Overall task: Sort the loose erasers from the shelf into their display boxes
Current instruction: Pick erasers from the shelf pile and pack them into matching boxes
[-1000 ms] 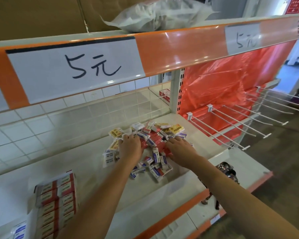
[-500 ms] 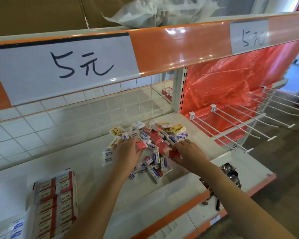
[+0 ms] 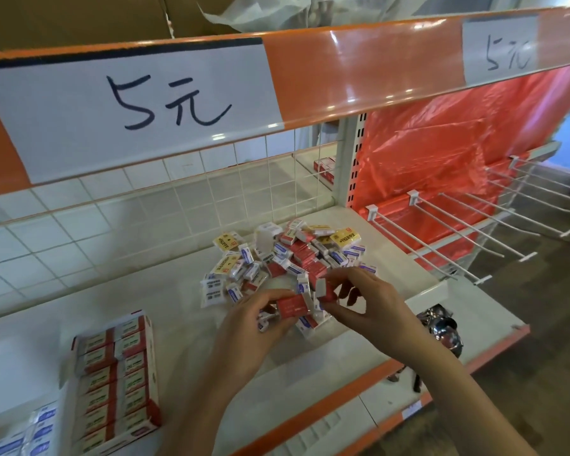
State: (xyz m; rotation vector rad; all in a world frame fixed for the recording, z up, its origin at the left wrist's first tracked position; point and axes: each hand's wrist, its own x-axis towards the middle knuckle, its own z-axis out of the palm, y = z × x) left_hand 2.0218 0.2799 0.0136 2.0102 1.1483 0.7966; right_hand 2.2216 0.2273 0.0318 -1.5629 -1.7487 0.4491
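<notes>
Both hands over near edge of the eraser pile [image 3: 287,258] on the white shelf [image 3: 145,301]. Left hand [image 3: 257,327] fingers curled, pinching a red-sleeved eraser [image 3: 292,306] by its long sides, lifted just above the pile's front. Right hand [image 3: 366,301] thumb and forefinger pinch a second small red eraser [image 3: 324,288], end-on, just right of and touching or nearly touching the first. Rest of the pile lies behind and between the hands, mixed red, blue, yellow wrappers. Red display box [image 3: 117,380], filled in rows, sits well left of hands near shelf front; blue-eraser box [image 3: 23,432] at far-left corner, partly cut off.
</notes>
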